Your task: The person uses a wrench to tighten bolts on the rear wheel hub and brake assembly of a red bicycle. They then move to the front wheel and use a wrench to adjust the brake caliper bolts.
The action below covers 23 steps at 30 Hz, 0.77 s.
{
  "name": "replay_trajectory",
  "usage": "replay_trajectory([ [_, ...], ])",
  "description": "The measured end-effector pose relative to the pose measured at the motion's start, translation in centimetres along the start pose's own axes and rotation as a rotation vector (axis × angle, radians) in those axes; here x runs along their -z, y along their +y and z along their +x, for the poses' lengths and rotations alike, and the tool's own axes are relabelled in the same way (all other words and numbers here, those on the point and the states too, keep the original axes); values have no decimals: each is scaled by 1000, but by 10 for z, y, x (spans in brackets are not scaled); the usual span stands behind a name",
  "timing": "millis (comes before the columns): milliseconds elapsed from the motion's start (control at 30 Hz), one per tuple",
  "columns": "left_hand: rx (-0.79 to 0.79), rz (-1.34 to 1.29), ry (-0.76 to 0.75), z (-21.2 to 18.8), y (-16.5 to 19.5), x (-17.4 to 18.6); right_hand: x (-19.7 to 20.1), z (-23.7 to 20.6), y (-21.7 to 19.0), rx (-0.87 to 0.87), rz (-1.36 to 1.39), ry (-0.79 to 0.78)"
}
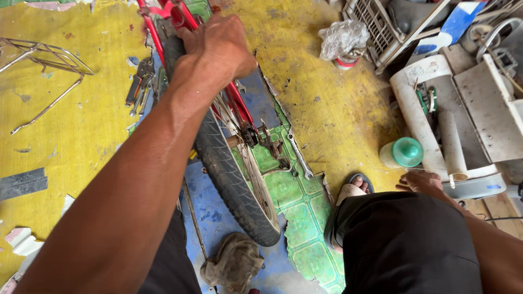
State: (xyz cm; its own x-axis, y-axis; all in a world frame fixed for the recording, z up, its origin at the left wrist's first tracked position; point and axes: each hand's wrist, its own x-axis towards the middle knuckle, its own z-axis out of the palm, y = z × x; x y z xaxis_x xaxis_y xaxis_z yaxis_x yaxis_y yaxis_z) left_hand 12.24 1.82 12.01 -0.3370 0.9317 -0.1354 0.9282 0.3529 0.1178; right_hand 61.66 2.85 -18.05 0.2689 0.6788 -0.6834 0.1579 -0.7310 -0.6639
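A wire rack (46, 60) lies on the yellow floor (81, 136) at far left, with pliers (139, 81) near the wheel. The left hand (218, 49) is clenched around the red bicycle frame (163, 16), above the black tyre (229, 174) of the upturned wheel; a spanner (299, 155) lies just beside it and a rag (231, 264) below. The right hand (425, 182) rests low beside a green-capped jar (403, 153); whether it holds anything cannot be told
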Motion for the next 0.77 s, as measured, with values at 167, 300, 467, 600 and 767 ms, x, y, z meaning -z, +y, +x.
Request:
replay_trajectory([
  [167,10,2,19,5,-4,-4,15,7,4,100,84,144],
  [300,36,43,30,6,-4,-7,30,11,1,231,185,300],
  [467,-2,72,60,1,-7,-10,47,19,14,395,197,371],
  [600,-2,88,68,3,-11,-13,41,25,16,397,-161,189],
  [767,28,103,103,7,-9,-15,-11,26,-13,413,-812,304],
])
